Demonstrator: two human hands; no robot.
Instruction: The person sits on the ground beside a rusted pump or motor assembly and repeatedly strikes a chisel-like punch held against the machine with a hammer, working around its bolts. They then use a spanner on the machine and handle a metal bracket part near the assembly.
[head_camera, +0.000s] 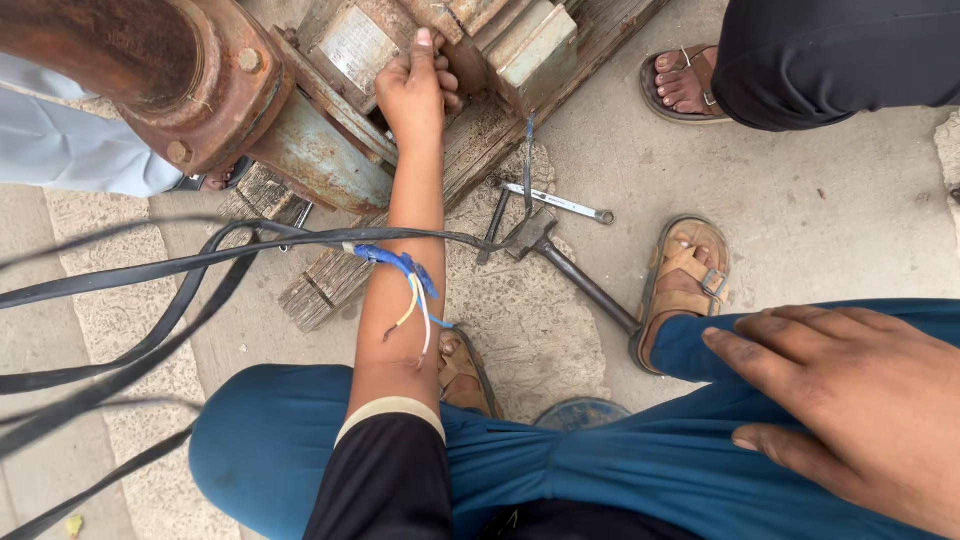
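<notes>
Head view, looking down on a squatting person in blue trousers (620, 470) and a black sleeve with a pale cuff (385, 470). Left hand (418, 92): arm stretched forward, grip closed in a fist against the grey metal housing (350, 45) of a pump or motor unit; what the fingers pinch, if anything, cannot be told, as they curl away from the camera. Right hand (850, 400): fingers spread and flat, resting on the right knee, holding nothing. The housing joins a large rust-brown pipe flange (215, 90) with bolt heads, at upper left, the whole unit seated on weathered wooden planks (330, 280). Black cable (200, 258): crosses over the left forearm from the left edge; its stripped end, wrapped in blue tape, shows blue, yellow and white cores (415, 295) hanging loose beside the forearm. Hammer (565, 265): lies on the concrete floor (820, 200) between the planks and the person's right sandalled foot (685, 285). Open-ended spanner (555, 202): lies on the floor just above the hammer head, near the plank edge. Another person's sandalled foot (685, 82) and dark trouser leg stand at upper right, well apart from both hands.
</notes>
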